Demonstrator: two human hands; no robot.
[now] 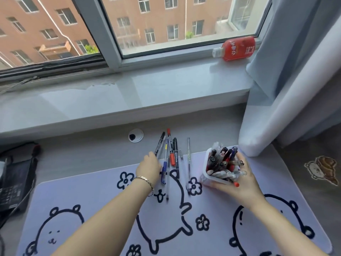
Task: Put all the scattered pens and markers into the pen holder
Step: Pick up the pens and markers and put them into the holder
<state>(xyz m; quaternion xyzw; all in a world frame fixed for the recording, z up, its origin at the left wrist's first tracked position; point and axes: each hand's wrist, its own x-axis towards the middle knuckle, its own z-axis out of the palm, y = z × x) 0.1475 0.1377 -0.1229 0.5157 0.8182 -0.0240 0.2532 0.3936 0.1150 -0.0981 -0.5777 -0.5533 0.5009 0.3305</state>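
Observation:
Several pens and markers lie side by side at the far edge of the lilac desk mat [96,196]: a black pen [160,142], a blue-capped pen [164,169], a red marker [171,150], a black marker [175,154] and a clear pen [188,154]. My left hand [148,168] rests on the left end of this row, fingers curled over the black and blue pens. The white pen holder [207,174], tilted and crammed with pens, stands to the right. My right hand [241,183] grips its near side, fingers across the pen tips.
A grey windowsill [120,100] runs behind the desk, with a red bottle [237,48] lying on it. A curtain [287,89] hangs at the right. A black device with cables [14,174] sits at the left. A round cable grommet [135,137] is behind the pens.

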